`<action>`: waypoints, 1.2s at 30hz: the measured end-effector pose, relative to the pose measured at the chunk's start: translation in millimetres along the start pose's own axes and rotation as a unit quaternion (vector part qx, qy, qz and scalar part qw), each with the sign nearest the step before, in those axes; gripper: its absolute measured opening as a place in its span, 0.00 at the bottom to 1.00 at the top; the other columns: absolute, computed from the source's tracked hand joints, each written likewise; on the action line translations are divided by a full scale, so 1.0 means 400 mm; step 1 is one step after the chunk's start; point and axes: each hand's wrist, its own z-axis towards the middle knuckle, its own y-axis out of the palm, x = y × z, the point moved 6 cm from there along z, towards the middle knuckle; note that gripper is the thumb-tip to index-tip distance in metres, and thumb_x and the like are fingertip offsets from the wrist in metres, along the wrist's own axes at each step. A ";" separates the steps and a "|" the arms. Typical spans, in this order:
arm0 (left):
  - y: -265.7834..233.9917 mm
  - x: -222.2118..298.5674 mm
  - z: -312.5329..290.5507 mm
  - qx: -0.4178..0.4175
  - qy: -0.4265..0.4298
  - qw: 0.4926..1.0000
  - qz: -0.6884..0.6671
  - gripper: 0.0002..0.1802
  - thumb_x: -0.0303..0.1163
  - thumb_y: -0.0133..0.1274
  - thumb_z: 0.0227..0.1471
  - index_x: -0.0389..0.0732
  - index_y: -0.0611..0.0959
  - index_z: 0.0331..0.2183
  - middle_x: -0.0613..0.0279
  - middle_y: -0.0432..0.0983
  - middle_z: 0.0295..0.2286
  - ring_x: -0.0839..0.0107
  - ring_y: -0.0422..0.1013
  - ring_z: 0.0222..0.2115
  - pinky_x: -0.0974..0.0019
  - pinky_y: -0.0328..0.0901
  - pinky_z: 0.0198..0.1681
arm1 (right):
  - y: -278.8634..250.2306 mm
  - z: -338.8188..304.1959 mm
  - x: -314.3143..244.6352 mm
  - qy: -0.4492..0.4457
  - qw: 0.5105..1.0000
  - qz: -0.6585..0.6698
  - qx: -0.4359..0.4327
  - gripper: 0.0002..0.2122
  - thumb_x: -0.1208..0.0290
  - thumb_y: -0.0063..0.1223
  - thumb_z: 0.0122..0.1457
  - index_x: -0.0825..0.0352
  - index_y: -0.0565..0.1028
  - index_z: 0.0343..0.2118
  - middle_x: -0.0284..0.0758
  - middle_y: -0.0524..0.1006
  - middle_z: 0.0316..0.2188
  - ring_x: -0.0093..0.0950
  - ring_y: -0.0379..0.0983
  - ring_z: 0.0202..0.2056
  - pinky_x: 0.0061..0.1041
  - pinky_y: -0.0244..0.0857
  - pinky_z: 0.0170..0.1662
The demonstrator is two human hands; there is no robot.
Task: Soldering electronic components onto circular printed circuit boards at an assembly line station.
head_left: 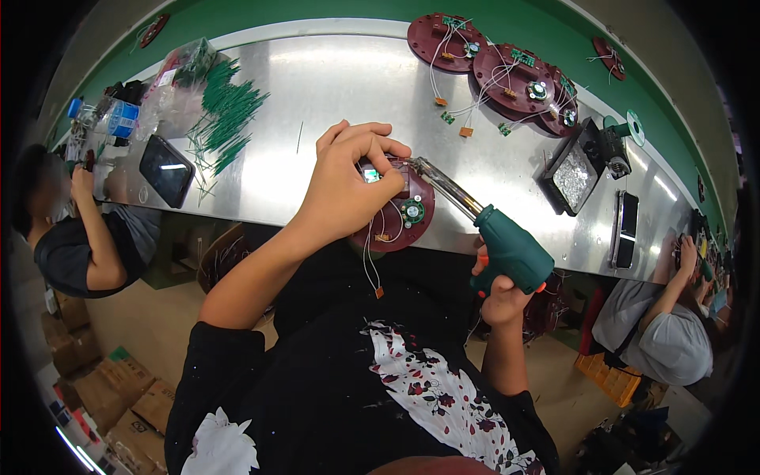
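A round maroon plastic plate [415,234] lies at the near edge of the metal bench, partly covered by my left hand [340,186]. That hand is closed, thumb and forefinger pinched together above the plate; whatever is between the fingertips is too small to make out. My right hand [504,301] grips a green soldering gun [513,247], its metal tip reaching to the plate's far edge beside my left fingertips. On the plate sit a small round speaker [412,210] and a lit green circuit board [370,175], partly hidden. White wires hang off the bench edge, ending in a small orange-brown board [380,293].
Several wired maroon plates [507,79] overlap at the back right. Green wires [226,111] lie piled at left near a dark phone [166,170] and a bottle [115,117]. A black tray [571,178], a wire spool [633,127] and another phone [625,229] stand right. People sit at both sides.
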 end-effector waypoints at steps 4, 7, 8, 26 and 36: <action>0.001 0.004 0.002 0.005 0.001 1.000 0.005 0.06 0.27 0.60 0.44 0.43 0.78 0.20 0.65 0.85 0.38 0.63 0.71 0.58 0.48 0.42 0.70 | 0.000 0.001 -0.003 -0.014 1.000 -0.016 -0.016 0.35 0.37 0.49 0.65 0.75 0.75 0.49 0.40 0.79 0.40 0.24 0.74 0.29 0.24 0.68 0.31; 0.002 0.006 0.003 0.008 0.001 1.000 0.008 0.07 0.27 0.60 0.43 0.42 0.78 0.20 0.65 0.86 0.38 0.63 0.71 0.57 0.48 0.43 0.70 | 0.004 0.006 -0.008 -0.034 0.998 -0.049 -0.029 0.34 0.38 0.49 0.65 0.74 0.75 0.49 0.40 0.78 0.38 0.24 0.72 0.28 0.23 0.67 0.30; 0.002 0.006 0.003 0.009 0.003 1.000 0.007 0.07 0.27 0.60 0.43 0.42 0.78 0.20 0.65 0.86 0.38 0.63 0.71 0.57 0.48 0.43 0.70 | 0.008 0.010 -0.010 -0.034 0.998 -0.049 -0.029 0.34 0.38 0.49 0.65 0.74 0.75 0.49 0.40 0.78 0.38 0.24 0.72 0.28 0.23 0.67 0.30; 0.001 0.007 0.002 0.008 0.006 1.000 0.016 0.08 0.27 0.61 0.43 0.43 0.77 0.20 0.65 0.85 0.37 0.63 0.71 0.56 0.47 0.44 0.70 | -0.003 0.007 -0.006 -0.003 0.998 0.017 0.055 0.42 0.32 0.45 0.63 0.77 0.69 0.56 0.44 0.80 0.41 0.24 0.72 0.29 0.23 0.67 0.31; -0.008 0.018 0.007 -0.012 0.018 0.999 0.041 0.08 0.28 0.61 0.44 0.43 0.76 0.22 0.63 0.85 0.39 0.60 0.70 0.57 0.45 0.46 0.69 | -0.006 0.003 0.002 0.002 0.997 0.023 0.071 0.43 0.31 0.46 0.62 0.76 0.68 0.57 0.44 0.80 0.40 0.23 0.73 0.30 0.22 0.69 0.32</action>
